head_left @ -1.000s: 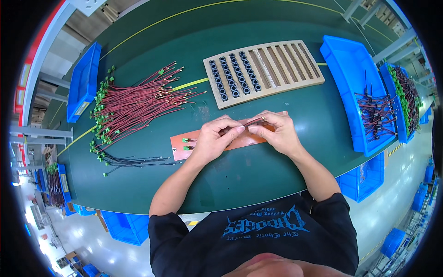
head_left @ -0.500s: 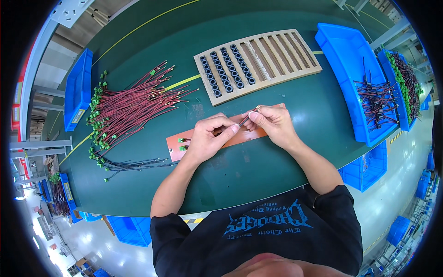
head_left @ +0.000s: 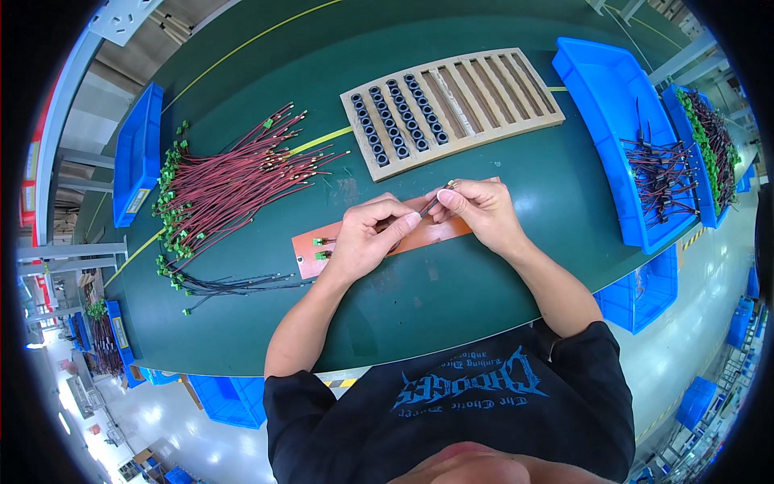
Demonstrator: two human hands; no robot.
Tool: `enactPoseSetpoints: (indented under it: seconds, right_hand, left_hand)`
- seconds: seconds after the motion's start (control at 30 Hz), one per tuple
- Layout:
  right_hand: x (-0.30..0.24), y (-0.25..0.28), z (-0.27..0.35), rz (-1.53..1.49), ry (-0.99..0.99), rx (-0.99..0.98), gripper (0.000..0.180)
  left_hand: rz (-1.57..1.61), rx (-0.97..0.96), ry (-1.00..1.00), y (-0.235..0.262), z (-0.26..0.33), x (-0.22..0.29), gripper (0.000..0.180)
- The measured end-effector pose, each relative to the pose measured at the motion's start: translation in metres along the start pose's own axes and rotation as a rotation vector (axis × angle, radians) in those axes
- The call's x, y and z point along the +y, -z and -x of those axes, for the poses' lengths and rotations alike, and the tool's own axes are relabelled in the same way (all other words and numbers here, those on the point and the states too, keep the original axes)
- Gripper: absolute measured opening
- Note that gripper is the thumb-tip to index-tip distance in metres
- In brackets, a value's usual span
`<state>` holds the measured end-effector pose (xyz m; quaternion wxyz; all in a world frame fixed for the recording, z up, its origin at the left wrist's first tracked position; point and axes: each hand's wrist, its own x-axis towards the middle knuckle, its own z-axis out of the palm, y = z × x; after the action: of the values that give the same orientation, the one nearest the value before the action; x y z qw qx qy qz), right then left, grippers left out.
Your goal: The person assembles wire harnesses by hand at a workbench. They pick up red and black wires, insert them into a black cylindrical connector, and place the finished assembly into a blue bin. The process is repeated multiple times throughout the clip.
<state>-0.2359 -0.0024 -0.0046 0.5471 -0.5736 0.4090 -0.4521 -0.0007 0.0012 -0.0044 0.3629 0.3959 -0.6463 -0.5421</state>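
Over the middle of a long orange board (head_left: pixel 442 234), both hands pinch the same thin dark wires (head_left: pixel 429 207). My left hand (head_left: pixel 369 235) is closed on them with thumb and forefinger. My right hand (head_left: pixel 482 211) grips them nearer their tips, and small brass-coloured ends (head_left: pixel 451 185) show above its fingertips. At the board's left end lie two green connectors (head_left: pixel 322 255), one above the other, with leads running under my left hand. Whether these leads are the wires I hold is hidden by my fingers.
Left on the green table (head_left: pixel 451 302) lie a pile of red wires (head_left: pixel 234 181) with green connectors and several black wires (head_left: pixel 234 285). Behind the board stands a slotted wooden rack (head_left: pixel 484 113) with black rings (head_left: pixel 379 137). Blue bins (head_left: pixel 601 121) flank the table; one holds dark cables (head_left: pixel 657 177).
The whole view has shifted very slightly. Both hands keep their pinch on the wires, with only a tiny movement of the right fingers.
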Motion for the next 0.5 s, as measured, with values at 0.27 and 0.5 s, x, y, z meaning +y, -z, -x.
enactPoseSetpoints:
  seconds: [0.27,0.5]
  right_hand:
    - [0.001,0.003,0.0,0.087,0.047,-0.016,0.022]
    - [-0.011,0.0,0.003,0.369,0.081,-0.059,0.02]
  left_hand:
    - [0.004,-0.015,0.018,-0.002,0.0,0.001,0.013]
    - [-0.055,0.094,-0.09,-0.004,0.001,0.004,0.014]
